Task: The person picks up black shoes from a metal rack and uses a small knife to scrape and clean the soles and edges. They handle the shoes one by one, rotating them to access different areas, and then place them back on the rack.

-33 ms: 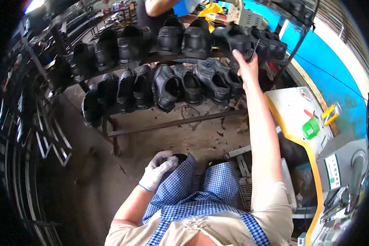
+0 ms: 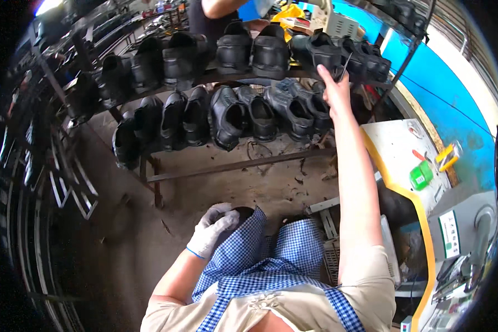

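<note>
A two-tier dark metal shoe rack [image 2: 232, 165] spans the upper half of the view, and both tiers are filled with black leather work shoes; the upper shelf runs from the left end toward the right end, where a black leather shoe [image 2: 322, 53] stands near the right end of that shelf, just beside its neighbours; the lower shelf carries a second row of like shoes, toes pointing outward. A white worktable with a yellow edge [image 2: 394, 145] stands to the right of the rack, and a small green container [image 2: 421, 175] lies on it near its far edge.

The step in hand is judged to be work on the shoe at the right end of the upper shelf, reached for with a tool; the next move would seem to call for a steady reach, so that the neighbouring shoes are not knocked from the shelf.

The right hand [image 2: 336, 91] is raised to the front edge of the upper shelf, bare and closed around a thin pale metal tool [image 2: 343, 67], whose tip is held against or just beside the black shoe; actual contact cannot be told. The left hand [image 2: 213, 229] is covered by a white knitted glove with a blue cuff and is curled over a dark rounded object [image 2: 241, 212] held at the knee, above a blue-and-white checked apron [image 2: 271, 260]; what that object is cannot be told.
</note>
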`<move>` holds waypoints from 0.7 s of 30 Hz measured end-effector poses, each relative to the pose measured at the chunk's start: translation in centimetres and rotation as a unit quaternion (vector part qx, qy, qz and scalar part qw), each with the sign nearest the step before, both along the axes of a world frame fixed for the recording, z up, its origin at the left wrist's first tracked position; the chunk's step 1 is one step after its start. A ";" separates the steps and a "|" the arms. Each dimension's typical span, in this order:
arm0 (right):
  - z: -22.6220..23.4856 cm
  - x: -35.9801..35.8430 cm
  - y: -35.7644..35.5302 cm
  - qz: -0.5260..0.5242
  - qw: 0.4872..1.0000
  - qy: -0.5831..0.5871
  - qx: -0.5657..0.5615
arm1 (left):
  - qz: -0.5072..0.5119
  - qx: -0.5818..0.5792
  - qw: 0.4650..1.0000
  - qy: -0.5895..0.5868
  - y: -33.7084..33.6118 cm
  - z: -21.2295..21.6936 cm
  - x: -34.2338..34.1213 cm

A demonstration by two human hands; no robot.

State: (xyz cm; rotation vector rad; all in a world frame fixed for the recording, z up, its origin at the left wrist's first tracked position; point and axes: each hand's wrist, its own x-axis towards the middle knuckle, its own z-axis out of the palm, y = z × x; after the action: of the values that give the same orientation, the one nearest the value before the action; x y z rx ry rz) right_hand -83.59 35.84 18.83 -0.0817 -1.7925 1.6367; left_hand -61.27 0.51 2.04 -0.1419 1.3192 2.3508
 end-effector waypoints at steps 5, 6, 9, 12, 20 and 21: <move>-2.4 -0.2 -0.5 0.087 0.992 -0.002 -0.093 | 0.044 -0.089 0.995 0.007 -2.4 -1.2 1.0; -3.5 0.5 -0.4 0.082 0.989 0.017 -0.118 | 0.020 -0.136 0.989 0.046 -2.8 -1.7 0.6; -10.0 4.7 -0.9 0.089 0.989 0.011 -0.122 | 0.023 -0.292 0.940 0.174 -3.5 -2.5 0.5; -17.1 12.2 -3.7 0.108 0.982 -0.156 -0.020 | 0.061 -0.326 0.919 0.212 -4.3 -3.2 0.5; -31.6 22.4 -4.7 0.077 0.954 -0.285 -0.050 | 0.203 -0.378 0.895 0.118 -8.9 -5.7 -2.7; -31.4 22.5 -5.0 0.079 0.951 -0.293 -0.056 | 0.230 -0.429 0.859 0.160 -9.7 -5.4 -3.4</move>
State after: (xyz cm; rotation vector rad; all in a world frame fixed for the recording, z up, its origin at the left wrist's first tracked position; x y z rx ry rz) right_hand -61.05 30.88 -12.52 -0.5394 -2.1767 1.9706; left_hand -64.64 -9.23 -3.40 -0.3783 2.6890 1.9671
